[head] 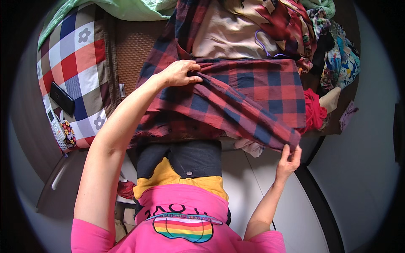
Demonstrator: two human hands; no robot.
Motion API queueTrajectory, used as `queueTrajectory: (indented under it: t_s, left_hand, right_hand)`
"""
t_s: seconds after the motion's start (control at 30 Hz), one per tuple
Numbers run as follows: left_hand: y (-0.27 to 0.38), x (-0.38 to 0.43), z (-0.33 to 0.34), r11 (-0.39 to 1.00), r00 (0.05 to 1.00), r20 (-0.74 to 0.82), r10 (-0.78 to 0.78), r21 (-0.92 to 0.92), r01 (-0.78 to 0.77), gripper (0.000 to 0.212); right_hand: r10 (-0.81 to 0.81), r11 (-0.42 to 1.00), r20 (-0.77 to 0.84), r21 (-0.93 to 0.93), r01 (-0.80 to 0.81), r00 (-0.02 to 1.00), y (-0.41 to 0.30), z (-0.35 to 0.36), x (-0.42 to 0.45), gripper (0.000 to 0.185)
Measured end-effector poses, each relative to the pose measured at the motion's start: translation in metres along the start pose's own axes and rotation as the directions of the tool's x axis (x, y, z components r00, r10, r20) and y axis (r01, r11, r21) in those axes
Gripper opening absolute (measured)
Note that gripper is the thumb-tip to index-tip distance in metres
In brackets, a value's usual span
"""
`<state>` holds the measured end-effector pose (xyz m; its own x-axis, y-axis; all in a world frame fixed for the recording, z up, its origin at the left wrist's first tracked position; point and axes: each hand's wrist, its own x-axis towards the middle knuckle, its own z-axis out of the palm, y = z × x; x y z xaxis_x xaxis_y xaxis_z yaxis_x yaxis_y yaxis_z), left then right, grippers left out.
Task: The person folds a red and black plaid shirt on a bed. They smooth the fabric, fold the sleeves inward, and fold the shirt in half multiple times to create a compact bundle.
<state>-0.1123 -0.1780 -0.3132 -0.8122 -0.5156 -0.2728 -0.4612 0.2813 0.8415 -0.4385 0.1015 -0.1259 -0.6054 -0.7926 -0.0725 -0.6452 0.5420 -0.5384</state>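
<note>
A red and navy plaid shirt (234, 91) lies spread across the brown woven mat (136, 44). One of its sleeves (250, 110) runs slantwise down to the right over the shirt body. My left hand (182, 73) pinches the fabric at the upper end of this sleeve, thumb and fingers closed on a fold. At the other end, my right hand (288, 161) grips the sleeve's cuff between thumb and fingers, just past the bed's near edge. Beyond the shirt lie a cream cloth (227, 34) and a purple hanger (261, 44), partly covered by patterned fabric.
On the left, a checked pillow (87, 60) bears a black phone (62, 98), a white remote control (54, 121) and a flowered pouch (68, 132). Rumpled clothes (340, 60) are heaped at right, near a red garment (313, 109). Green bedding (133, 9) lies at the far side.
</note>
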Motion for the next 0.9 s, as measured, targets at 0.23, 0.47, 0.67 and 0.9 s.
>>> queueTrajectory:
  t_s: [0.23, 0.47, 0.67, 0.9]
  left_hand:
    - [0.005, -0.003, -0.004, 0.952, 0.974, -0.063, -0.218, -0.233, 0.198, 0.029]
    - [-0.004, 0.0, 0.008, 0.911, 0.965, -0.153, -0.215, -0.387, 0.142, 0.027]
    - [-0.005, -0.005, 0.018, 0.914, 0.94, -0.235, -0.249, -0.378, 0.148, 0.025]
    - [0.012, -0.009, 0.02, 0.985, 0.831, -0.53, -0.168, -0.116, 0.126, 0.026]
  right_hand:
    - [-0.169, 0.976, -0.13, -0.157, 0.148, 0.977, 0.025, 0.032, 0.049, 0.026]
    - [-0.178, 0.956, -0.106, -0.252, 0.147, 0.978, 0.035, 0.062, 0.077, 0.029]
    - [-0.075, 0.987, -0.217, -0.153, 0.043, 0.973, 0.029, 0.067, 0.082, 0.028]
    - [-0.612, 0.724, -0.053, -0.44, 0.532, 0.789, -0.024, 0.086, 0.061, 0.019]
